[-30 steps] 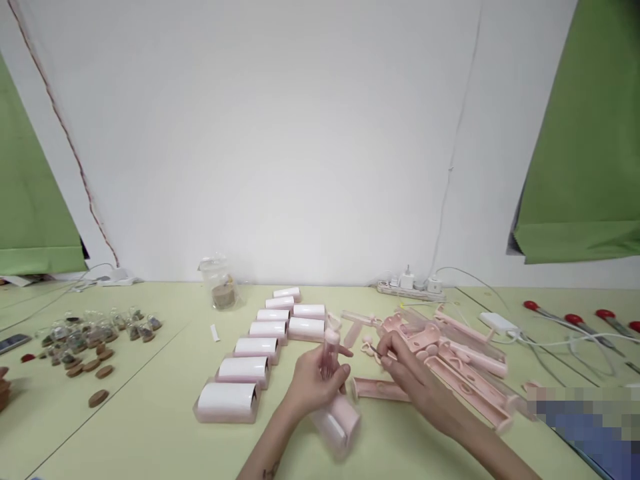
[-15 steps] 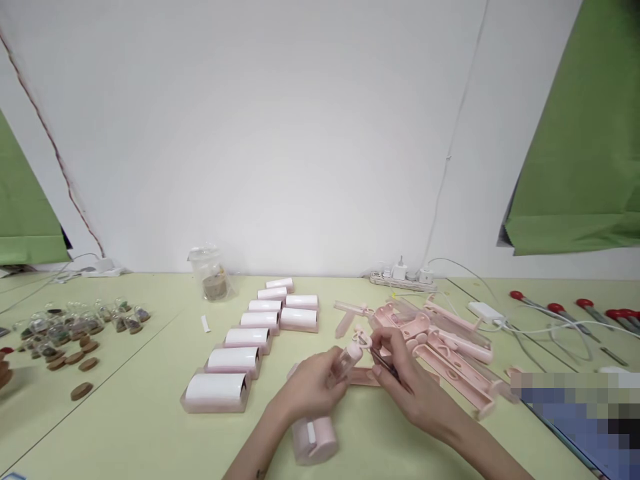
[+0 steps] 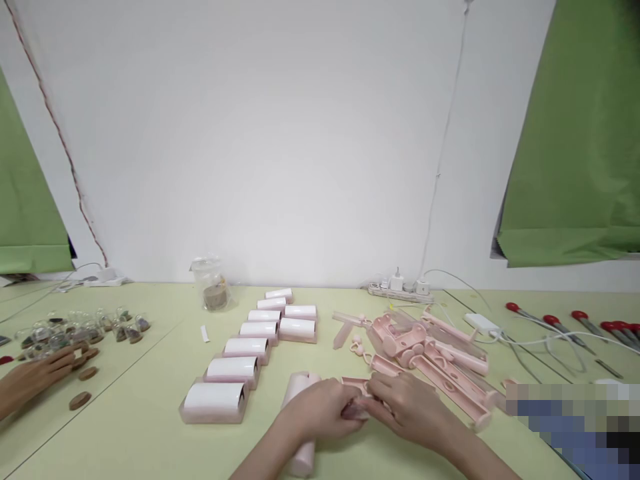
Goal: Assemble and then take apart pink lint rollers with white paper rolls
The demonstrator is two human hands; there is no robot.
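My left hand [image 3: 320,408] and my right hand [image 3: 405,404] meet low over the table, both closed on one small pink plastic handle piece [image 3: 356,408]. A pink lint-roller body [image 3: 299,417] lies under my left hand, partly hidden by it. What my right fingers pinch besides the piece is hidden. A pile of pink handle parts [image 3: 430,353] lies just behind my right hand. A row of white rolls in pink holders [image 3: 245,353] runs to the left of my left hand.
Another person's hand [image 3: 30,380] rests at the far left by small glass bottles and corks [image 3: 80,333]. A plastic cup [image 3: 213,283] stands at the back. A power strip [image 3: 400,288], white adapter [image 3: 483,323] and red-handled tools [image 3: 570,323] lie right.
Both hands dropped toward the table and closed together on the pink piece; the roller body went from upright in my left hand to lying on the table. Another person's hand came in at left.
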